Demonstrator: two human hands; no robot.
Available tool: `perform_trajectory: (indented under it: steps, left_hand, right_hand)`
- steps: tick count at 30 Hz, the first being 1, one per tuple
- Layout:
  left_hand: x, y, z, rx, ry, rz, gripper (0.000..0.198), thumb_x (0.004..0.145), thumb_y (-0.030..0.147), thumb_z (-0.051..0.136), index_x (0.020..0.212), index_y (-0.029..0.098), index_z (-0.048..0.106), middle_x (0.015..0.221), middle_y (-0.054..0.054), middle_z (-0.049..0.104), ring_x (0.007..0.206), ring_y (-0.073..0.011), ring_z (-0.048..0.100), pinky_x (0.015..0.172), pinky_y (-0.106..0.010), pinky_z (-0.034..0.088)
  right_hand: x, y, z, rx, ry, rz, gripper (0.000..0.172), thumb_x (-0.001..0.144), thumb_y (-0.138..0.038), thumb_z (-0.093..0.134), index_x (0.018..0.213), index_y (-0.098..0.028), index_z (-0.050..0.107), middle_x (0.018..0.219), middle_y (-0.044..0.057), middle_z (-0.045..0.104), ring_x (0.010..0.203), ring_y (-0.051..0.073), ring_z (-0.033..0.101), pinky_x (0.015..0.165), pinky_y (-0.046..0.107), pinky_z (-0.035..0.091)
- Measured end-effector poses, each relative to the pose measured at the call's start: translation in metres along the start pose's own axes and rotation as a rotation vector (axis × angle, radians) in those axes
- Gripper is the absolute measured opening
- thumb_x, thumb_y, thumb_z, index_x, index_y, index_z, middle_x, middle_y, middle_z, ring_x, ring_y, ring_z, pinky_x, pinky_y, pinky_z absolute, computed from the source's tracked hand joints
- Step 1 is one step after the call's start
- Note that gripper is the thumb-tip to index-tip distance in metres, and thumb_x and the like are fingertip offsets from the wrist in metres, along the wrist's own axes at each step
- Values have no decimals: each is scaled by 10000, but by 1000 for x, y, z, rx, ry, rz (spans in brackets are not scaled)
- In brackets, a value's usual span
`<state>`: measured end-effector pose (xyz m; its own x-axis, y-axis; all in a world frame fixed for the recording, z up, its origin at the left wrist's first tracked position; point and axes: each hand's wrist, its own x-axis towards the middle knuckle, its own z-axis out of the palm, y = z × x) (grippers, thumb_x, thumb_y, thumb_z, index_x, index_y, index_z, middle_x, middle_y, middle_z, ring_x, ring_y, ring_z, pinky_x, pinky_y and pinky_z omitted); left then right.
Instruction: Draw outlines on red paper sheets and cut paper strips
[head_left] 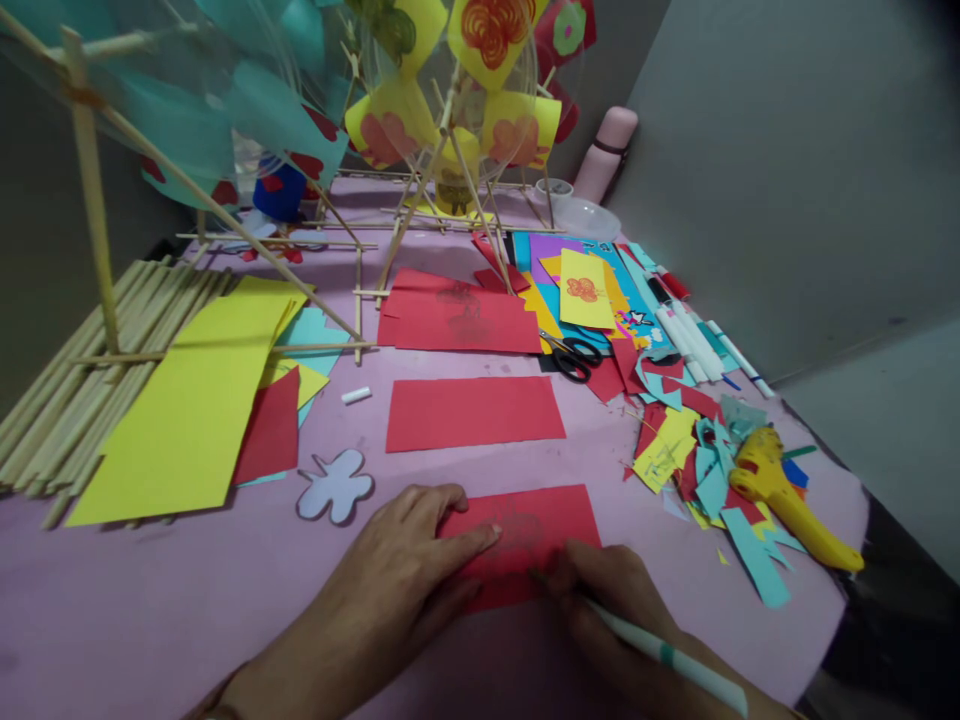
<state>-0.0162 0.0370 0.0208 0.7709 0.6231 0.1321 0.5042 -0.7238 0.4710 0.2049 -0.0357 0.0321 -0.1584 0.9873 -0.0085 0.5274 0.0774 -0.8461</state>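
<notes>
My left hand (pixel 401 560) rests with spread fingers on the left part of a red paper rectangle (pixel 574 515), pressing it against the table. A dark, scribbled flower-like drawing marks the middle of that sheet. Closed around a white marker with a green band (pixel 694 672), my right hand (pixel 611 605) has its fingertips at the sheet's lower right; the marker's tip is hard to make out. A second red rectangle (pixel 474 414) lies flat just beyond. Left of my left hand is a pale butterfly-shaped cutout (pixel 336 487) with a dark outline. Near it lies a small white marker cap (pixel 356 395).
Yellow paper (pixel 187 400) covers part of a bundle of wooden sticks (pixel 45 400) at left. Stick frames (pixel 360 300) carrying coloured paper stand behind. Black scissors (pixel 574 357), paper scraps (pixel 712 470), several markers (pixel 686 340) and a yellow glue gun (pixel 795 510) lie at right.
</notes>
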Motion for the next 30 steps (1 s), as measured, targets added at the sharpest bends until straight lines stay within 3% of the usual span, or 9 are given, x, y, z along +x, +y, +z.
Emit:
perform_trajectory:
  steps: [16, 24, 30]
  left_hand:
    - [0, -1, 1, -47, -48, -23, 397, 889, 250, 532, 1273, 345, 499, 1191, -97, 485, 1017, -281, 472, 805, -452, 423]
    - [1, -1, 0, -48, -53, -23, 409, 890, 237, 530, 1279, 356, 487, 1195, -92, 474, 1015, -275, 464, 806, -450, 420]
    - [0, 0, -1, -60, -55, -33, 425, 884, 231, 539, 1285, 358, 479, 1194, -92, 471, 1021, -278, 459, 808, -453, 422]
  right_hand:
    - [6, -6, 4, -4, 9, -70, 160, 692, -83, 396, 611, -219, 420, 554, -65, 468, 464, 86, 402, 453, 190, 309]
    - [-4, 7, 0, 58, 89, -2, 138, 708, -104, 394, 654, -230, 410, 515, -80, 362, 439, 93, 329, 439, 204, 265]
    - [-3, 8, 1, 64, 72, -2, 157, 701, -84, 389, 646, -229, 369, 521, -92, 314, 439, 81, 279, 431, 198, 229]
